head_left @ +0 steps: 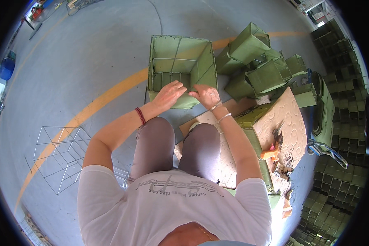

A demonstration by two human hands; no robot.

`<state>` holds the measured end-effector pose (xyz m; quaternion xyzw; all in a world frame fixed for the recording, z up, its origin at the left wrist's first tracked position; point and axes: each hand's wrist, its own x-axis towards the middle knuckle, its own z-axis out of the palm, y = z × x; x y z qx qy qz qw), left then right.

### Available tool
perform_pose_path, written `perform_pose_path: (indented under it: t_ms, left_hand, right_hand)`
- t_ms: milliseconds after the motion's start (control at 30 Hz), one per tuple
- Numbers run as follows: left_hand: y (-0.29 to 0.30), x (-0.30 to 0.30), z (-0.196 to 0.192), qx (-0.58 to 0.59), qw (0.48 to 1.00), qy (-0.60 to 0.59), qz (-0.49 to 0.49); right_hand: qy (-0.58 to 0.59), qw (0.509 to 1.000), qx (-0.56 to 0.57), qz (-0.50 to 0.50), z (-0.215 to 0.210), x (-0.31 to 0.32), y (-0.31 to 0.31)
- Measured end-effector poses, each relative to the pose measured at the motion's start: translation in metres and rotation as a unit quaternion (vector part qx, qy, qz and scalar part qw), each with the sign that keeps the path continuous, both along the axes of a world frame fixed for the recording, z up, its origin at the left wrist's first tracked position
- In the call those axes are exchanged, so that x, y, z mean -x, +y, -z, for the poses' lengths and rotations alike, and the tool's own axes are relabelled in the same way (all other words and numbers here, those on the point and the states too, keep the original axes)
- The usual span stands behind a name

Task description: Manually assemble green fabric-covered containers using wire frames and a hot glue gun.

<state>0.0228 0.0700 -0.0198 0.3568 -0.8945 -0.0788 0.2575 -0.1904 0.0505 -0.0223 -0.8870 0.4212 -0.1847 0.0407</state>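
A green open-topped box (pixel 180 47) with a thin wire frame stands on the floor before my knees. At its near rim my left hand (pixel 170 95) is closed, fingers curled and pinched together; anything between them is too small to make out. Close beside it, over the near right part of the same rim, my right hand (pixel 207 96) has bent fingers and its thumb pointing toward the left hand. What the right fingers hold, if anything, is hidden. The two hands are slightly apart.
Several finished-looking green boxes (pixel 270 76) lie heaped at the right. An orange glue gun (pixel 270 153) and dark-handled scissors (pixel 277 134) rest on a padded board (pixel 285 110) by my right arm. Bare wire frames (pixel 61 151) stand at the left. Stacked green boxes (pixel 336 176) line the far right.
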Motion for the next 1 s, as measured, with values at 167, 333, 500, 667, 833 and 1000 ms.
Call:
perform_pose_path:
  t_ms: [167,333,500,667,833,1000]
  left_hand:
    - [0.009,0.004,-0.015,0.035,0.998,0.043,-0.003]
    - [0.004,0.003,-0.004,0.038,0.999,-0.019,-0.004]
    - [-0.003,0.003,-0.003,-0.005,1.0,-0.022,0.004]
    - [0.005,-0.016,-0.02,0.032,0.999,0.003,-0.019]
    - [0.002,-0.007,-0.001,0.052,0.998,-0.013,-0.03]
    - [0.008,-0.007,-0.003,0.044,0.996,-0.064,-0.044]
  right_hand:
    - [0.003,1.0,-0.009,0.003,0.001,0.006,0.002]
    - [0.001,1.0,-0.009,0.001,-0.001,0.003,0.003]
    - [0.018,0.998,-0.055,0.015,-0.009,0.004,0.001]
    - [-0.07,0.982,0.127,-0.123,-0.025,-0.03,0.002]
    - [-0.054,0.989,0.065,-0.118,0.008,-0.035,0.004]
    - [-0.021,0.985,0.02,-0.168,-0.003,-0.026,0.001]
